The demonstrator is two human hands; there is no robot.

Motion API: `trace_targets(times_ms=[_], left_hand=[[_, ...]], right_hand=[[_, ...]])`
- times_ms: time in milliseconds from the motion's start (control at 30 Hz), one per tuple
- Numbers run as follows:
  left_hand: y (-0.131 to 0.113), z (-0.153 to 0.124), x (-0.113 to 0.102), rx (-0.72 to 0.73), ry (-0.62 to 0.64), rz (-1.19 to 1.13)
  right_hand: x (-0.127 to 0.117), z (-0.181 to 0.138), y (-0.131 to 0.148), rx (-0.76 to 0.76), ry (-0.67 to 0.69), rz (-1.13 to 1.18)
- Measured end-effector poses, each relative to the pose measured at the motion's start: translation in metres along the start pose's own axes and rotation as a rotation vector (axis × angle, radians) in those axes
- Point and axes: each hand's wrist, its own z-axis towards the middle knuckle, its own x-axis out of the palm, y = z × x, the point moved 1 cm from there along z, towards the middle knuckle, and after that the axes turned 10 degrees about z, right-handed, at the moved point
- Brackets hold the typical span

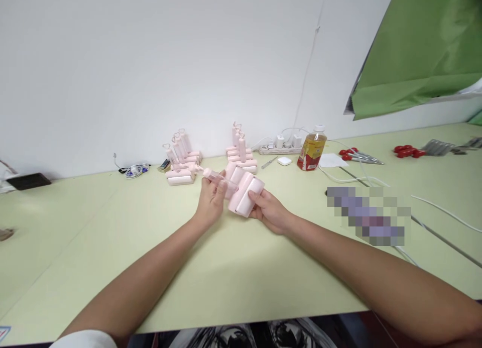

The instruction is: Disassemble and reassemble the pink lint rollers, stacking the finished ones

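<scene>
A pale pink lint roller (246, 191), with a wide head and white padded strips, is held above the table in front of me. My left hand (211, 200) is closed around its handle (217, 177). The head is gripped at its lower right by my right hand (268, 210), thumb on the white strip and fingers underneath. Behind my left hand stands a row of similar pink lint rollers (178, 154), handles up. Another such group (241, 149) stands right behind the held one, partly hidden by it.
Along the wall lie a bundled cable (133, 171), a power strip (280, 149), a utility knife (269, 162) and a small white box (284, 160). To the right are a bottle (312, 148), red-handled tools (361, 156), loose cables and a blurred-out object (365, 217). The table's front edge (241, 324) is close.
</scene>
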Motion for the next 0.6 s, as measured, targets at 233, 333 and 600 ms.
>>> trace_targets(times_ms=[233,333,600], left_hand=[[0.05,0.004,-0.032,-0.027,0.044,0.289],[0.063,0.007,-0.034,0.02,0.085,0.375],[0.064,0.01,-0.047,0.023,-0.011,0.546]], right_hand=[[-0.016,0.011,0.014,-0.098,-0.133,-0.04],[-0.021,0.013,0.017,-0.116,-0.153,-0.053],[-0.023,0.011,0.023,-0.125,-0.139,-0.019]])
